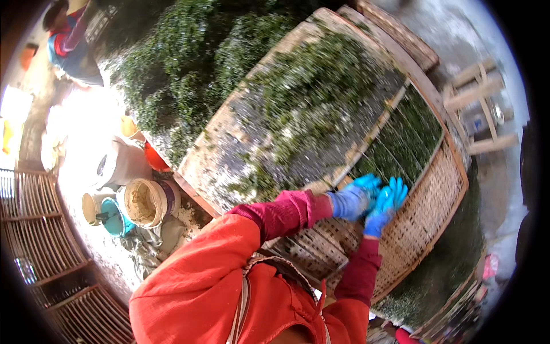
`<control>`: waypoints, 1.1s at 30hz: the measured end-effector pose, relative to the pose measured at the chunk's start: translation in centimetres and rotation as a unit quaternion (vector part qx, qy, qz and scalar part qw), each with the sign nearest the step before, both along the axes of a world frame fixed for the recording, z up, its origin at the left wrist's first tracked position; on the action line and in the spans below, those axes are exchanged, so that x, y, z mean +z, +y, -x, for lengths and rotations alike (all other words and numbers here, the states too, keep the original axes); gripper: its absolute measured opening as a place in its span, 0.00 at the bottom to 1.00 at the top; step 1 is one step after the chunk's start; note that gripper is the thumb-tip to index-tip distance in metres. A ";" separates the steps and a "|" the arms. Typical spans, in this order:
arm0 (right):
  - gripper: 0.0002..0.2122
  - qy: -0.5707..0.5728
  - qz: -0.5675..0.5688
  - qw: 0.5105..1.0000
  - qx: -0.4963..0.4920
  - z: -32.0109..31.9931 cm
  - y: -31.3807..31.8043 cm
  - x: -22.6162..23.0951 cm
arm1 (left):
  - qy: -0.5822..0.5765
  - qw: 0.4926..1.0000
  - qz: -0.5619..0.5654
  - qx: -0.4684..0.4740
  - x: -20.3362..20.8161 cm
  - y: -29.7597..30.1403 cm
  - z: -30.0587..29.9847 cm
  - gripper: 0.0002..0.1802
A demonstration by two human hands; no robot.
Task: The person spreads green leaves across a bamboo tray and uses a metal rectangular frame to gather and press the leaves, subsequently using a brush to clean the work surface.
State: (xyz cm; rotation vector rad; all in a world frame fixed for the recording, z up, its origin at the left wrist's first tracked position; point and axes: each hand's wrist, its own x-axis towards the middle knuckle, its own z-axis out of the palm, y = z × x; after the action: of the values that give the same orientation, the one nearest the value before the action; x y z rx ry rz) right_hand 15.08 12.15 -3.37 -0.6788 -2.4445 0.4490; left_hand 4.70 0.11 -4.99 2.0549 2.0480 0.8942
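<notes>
My two blue-gloved hands lie close together at the near edge of a thin rectangular frame [432, 150] filled with green strands. My left hand [356, 198] reaches in from the left, fingers stretched over the frame's near left corner. Beside it, my right hand [385, 211] has its fingers extended and rests on the near edge. Under the frame is a woven, perforated mat [421, 209] with a wooden border. Loose green shreds [321, 92] cover the grey board [232, 146] just left of the frame. What lies under my palms is hidden.
A large heap of greens [195, 57] fills the far left. White buckets [146, 202] and a teal pail [117, 218] stand on the floor at left. A wooden stool [478, 103] is at the right, slatted racks [34, 229] at far left. Another person [71, 49] is at upper left.
</notes>
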 end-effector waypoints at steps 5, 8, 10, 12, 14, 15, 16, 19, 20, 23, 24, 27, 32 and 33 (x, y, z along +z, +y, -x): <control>0.23 0.008 -0.033 0.998 -0.046 -1.0 1.0 -1.0 | -0.036 0.935 -0.265 0.232 4.6 -14.9 17.8 0.37; 0.23 -0.013 -0.028 0.998 -0.051 -0.3 0.8 -0.8 | 0.058 0.853 -0.054 0.515 1.0 -29.5 30.9 0.53; 0.24 -0.023 -0.027 0.998 -0.052 0.3 0.1 -0.7 | 0.066 0.803 0.310 0.505 -1.7 -33.6 35.7 0.66; 0.24 -0.037 -0.053 0.996 -0.053 -0.5 0.9 -1.4 | 0.021 0.818 0.326 0.473 -2.3 -33.5 39.3 0.57; 0.25 -0.048 -0.058 0.995 -0.057 -1.0 1.2 -2.1 | -0.013 0.801 0.261 0.539 -3.9 -31.3 42.8 0.47; 0.25 -0.045 -0.054 0.996 -0.057 -0.7 1.4 -2.2 | -0.017 0.781 0.213 0.587 -6.0 -30.2 43.9 0.42; 0.25 -0.042 -0.047 0.996 -0.059 -0.7 1.4 -2.3 | -0.072 0.784 0.219 0.577 -7.3 -29.7 44.1 0.38; 0.24 -0.039 -0.012 0.996 -0.084 -1.0 1.0 -2.4 | -0.199 0.774 0.228 0.557 -6.7 -29.5 42.6 0.28; 0.23 -0.065 -0.051 0.993 -0.084 -1.2 1.2 -2.2 | -0.259 0.765 0.174 0.563 -5.8 -30.2 41.5 0.26; 0.21 -0.145 -0.117 0.976 -0.114 -0.6 0.7 -0.9 | -0.422 0.791 -0.022 0.443 -4.9 -32.4 42.1 0.22; 0.21 -0.180 -0.129 0.965 -0.140 0.3 0.5 -0.9 | -0.721 0.601 -0.205 0.275 -2.8 -32.8 43.7 0.17; 0.19 -0.133 -0.139 0.975 -0.108 5.2 -1.6 1.5 | -0.650 0.681 -0.282 0.186 5.7 -35.2 44.8 0.23; 0.20 0.120 0.163 0.976 0.076 19.4 -11.1 5.2 | -0.461 0.769 -0.276 0.345 11.0 -37.8 45.0 0.22; 0.22 0.151 0.232 0.950 0.144 22.1 -12.8 6.0 | -0.334 0.800 -0.184 0.463 9.7 -37.3 46.6 0.23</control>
State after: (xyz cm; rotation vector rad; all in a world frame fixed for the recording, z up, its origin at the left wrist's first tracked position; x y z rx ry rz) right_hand -7.06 -0.69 2.67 -0.3912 -2.1574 1.1805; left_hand -41.87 -37.23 4.70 0.4401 2.4412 1.9071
